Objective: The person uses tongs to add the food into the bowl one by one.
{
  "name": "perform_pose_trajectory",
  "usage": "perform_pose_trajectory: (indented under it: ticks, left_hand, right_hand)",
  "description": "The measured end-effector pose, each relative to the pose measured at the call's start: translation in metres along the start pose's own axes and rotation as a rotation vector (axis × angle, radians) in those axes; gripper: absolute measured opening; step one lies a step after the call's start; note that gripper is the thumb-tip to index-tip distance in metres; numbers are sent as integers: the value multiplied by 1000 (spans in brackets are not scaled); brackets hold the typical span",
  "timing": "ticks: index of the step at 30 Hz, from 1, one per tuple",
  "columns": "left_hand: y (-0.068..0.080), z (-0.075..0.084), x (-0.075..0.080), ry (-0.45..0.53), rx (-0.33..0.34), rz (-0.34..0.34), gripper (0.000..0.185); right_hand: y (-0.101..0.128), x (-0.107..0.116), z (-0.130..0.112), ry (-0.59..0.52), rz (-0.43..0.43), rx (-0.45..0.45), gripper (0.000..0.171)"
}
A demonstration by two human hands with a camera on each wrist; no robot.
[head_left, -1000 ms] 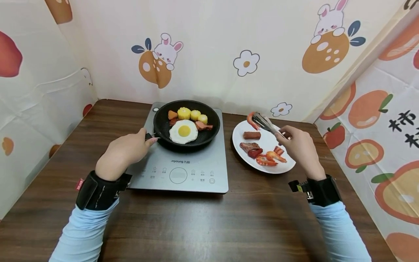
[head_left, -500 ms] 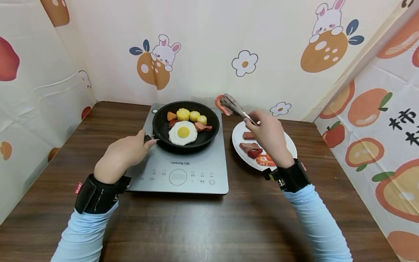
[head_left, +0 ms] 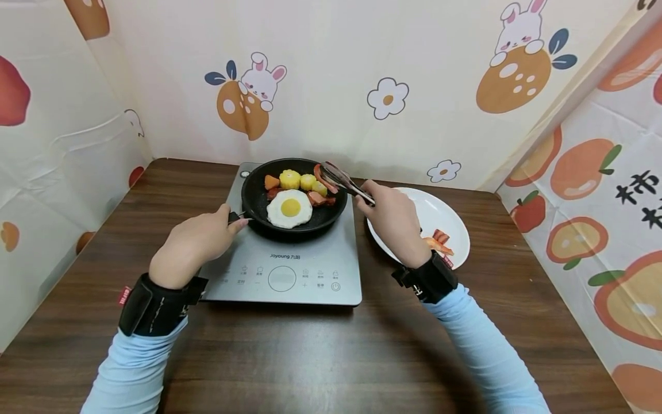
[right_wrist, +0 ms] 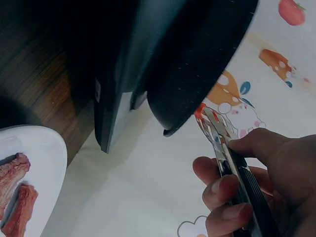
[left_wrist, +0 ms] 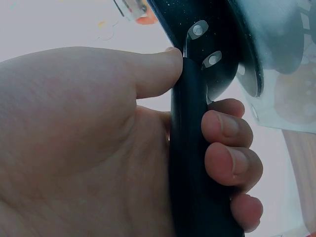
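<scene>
Brown wood-grain desk (head_left: 289, 356), backed by cream rabbit-printed fabric (head_left: 331, 40), carries a flat silver cooktop (head_left: 320, 253). On it sits the round black frying pan (head_left: 327, 218), handle (left_wrist: 189, 148) in left grip (head_left: 199, 241); over the cooktop's right side, metal tongs (head_left: 349, 184) in right grip (head_left: 395, 221) clasp orange shrimp (head_left: 320, 179).

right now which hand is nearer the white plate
Right: the right hand, holding the tongs, overlaps the left side of the white plate in the head view. The left hand is across the cooktop from it, gripping the pan handle.

Shiny metal tongs (head_left: 345, 181), matt pan (head_left: 326, 215), wood-grained table (head_left: 289, 356)
</scene>
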State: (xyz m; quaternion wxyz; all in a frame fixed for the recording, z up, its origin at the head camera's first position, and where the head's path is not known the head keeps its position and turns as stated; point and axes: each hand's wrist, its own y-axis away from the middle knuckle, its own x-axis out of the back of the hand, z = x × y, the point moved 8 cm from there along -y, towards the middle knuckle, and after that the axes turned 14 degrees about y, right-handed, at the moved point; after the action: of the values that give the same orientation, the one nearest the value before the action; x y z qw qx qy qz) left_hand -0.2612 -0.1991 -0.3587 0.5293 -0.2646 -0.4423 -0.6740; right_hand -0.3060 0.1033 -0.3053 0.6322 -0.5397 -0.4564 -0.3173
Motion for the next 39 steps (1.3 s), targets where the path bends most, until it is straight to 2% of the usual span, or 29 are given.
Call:
perform_pose_trajectory:
  ticks: [4,7,21,39]
  left_hand:
    - [0,1,0,-1,-3,-4,76]
    - [1,2,0,0,-3,-7,76]
    - [1,3,1,-16,-16,2,76]
    - [1,2,2,-17,-12,3,76]
  right_hand:
    - [1,-3,-6,48,62,35,13]
    - [2,-5,-8,65,70,45,14]
    - [5,-15,0,-53,-91,-53,37]
    - [5,-14,8,-65,-124,-91,44]
